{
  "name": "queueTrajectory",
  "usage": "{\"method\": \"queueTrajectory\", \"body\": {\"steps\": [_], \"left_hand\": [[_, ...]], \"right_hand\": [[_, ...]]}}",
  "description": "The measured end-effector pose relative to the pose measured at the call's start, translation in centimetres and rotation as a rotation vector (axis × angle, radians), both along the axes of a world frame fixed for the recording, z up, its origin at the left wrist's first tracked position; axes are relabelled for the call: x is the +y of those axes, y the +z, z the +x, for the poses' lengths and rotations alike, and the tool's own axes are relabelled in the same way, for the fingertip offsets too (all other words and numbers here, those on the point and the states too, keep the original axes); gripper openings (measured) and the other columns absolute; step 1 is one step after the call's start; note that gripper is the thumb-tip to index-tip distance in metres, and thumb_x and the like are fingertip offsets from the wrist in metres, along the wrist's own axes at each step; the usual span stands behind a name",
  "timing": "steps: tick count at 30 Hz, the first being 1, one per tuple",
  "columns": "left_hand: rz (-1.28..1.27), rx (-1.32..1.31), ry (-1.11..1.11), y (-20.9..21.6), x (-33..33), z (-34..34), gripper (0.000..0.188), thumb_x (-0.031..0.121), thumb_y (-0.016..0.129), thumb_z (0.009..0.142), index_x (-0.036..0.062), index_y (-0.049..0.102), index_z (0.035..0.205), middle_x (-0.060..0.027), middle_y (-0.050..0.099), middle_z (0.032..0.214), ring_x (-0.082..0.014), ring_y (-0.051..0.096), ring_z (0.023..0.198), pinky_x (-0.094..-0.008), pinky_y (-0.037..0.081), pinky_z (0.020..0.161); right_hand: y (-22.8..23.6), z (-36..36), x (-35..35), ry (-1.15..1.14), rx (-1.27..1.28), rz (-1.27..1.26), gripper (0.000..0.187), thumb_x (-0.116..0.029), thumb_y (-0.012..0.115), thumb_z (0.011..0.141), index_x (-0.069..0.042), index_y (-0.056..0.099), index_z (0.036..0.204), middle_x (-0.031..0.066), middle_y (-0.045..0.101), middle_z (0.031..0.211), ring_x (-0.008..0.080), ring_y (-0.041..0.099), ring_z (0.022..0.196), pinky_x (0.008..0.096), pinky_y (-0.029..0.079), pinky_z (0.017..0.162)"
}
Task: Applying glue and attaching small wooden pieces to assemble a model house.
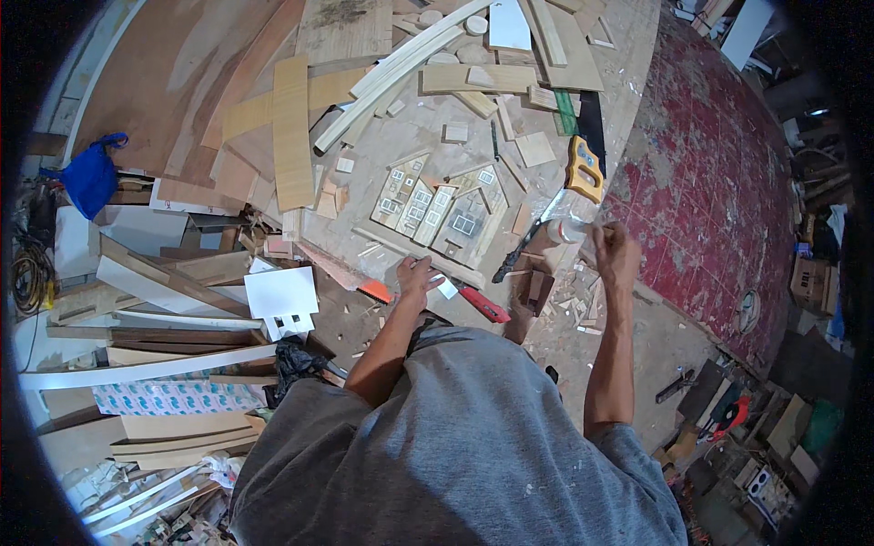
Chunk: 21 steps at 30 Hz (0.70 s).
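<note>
A small wooden house-front model (437, 207) with pale window frames and gabled roofs lies on the worktable in front of me. At its near edge is my left hand (416, 278), its fingers bent together; what they pinch, if anything, is too small to make out. To the right, my right hand (617, 253) is raised with curled fingers, and any thing inside them is hidden. Just left of that hand is a round, clear-looking container (568, 230). A red-handled cutter (482, 305) and a small white piece (446, 288) lie beside my left hand.
A handsaw with a yellow handle (585, 170) lies right of the model. Wooden strips (478, 80) and boards (293, 133) cover the far side. An orange-handled saw (375, 290) is at left. Offcuts (583, 296) litter the right; stacked planks (182, 328) stand left.
</note>
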<state>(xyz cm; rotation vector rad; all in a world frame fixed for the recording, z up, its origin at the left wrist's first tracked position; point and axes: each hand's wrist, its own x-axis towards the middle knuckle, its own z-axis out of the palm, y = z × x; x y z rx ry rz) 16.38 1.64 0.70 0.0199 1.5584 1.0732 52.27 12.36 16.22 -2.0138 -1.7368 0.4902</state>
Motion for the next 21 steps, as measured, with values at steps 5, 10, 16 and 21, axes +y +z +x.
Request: {"method": "queueTrajectory", "body": {"steps": [5,10,16,21], "left_hand": [[-0.060,0.021,0.077,0.7,-0.8,-0.6,0.038,0.014,0.061,0.092,0.0001,0.044,0.122,-0.0176,0.058,0.108,-0.0320,0.066,0.089,-0.0456,0.062,0.075],[0.020,-0.032,0.053,3.2,-3.4,-3.0,0.035,0.014,0.060,0.093,0.0032,0.047,0.123,-0.0155,0.059,0.104,-0.0305,0.066,0.082,-0.0446,0.062,0.072],[0.305,0.070,-0.225,11.7,-4.2,-6.1,0.025,0.008,0.054,0.095,0.0022,0.058,0.119,-0.0061,0.064,0.097,-0.0123,0.066,0.082,-0.0303,0.059,0.062],[0.462,0.054,-0.377,16.5,-4.7,-10.0,0.035,0.009,0.054,0.095,0.0036,0.057,0.130,-0.0028,0.068,0.099,-0.0095,0.066,0.079,-0.0233,0.056,0.057]], "right_hand": [[2.2,3.2,-2.7,-0.179,0.401,0.167,0.027,-0.025,0.070,0.094,0.002,0.067,0.090,0.0068,0.067,0.071,0.0120,0.060,0.062,0.0276,0.048,0.056],[5.6,2.4,-7.0,-0.298,1.151,0.092,0.012,-0.017,0.064,0.097,-0.006,0.063,0.101,0.0042,0.063,0.078,0.0094,0.055,0.062,0.0235,0.040,0.052],[7.0,-7.8,-10.5,0.059,1.184,-0.200,0.018,-0.011,0.063,0.096,-0.002,0.061,0.112,0.0077,0.067,0.089,0.0119,0.061,0.071,0.0252,0.047,0.060],[6.2,-17.2,-9.8,0.426,0.959,-0.258,0.030,-0.003,0.063,0.094,0.002,0.061,0.123,0.0096,0.066,0.116,0.0166,0.066,0.098,0.0263,0.053,0.084]]}}
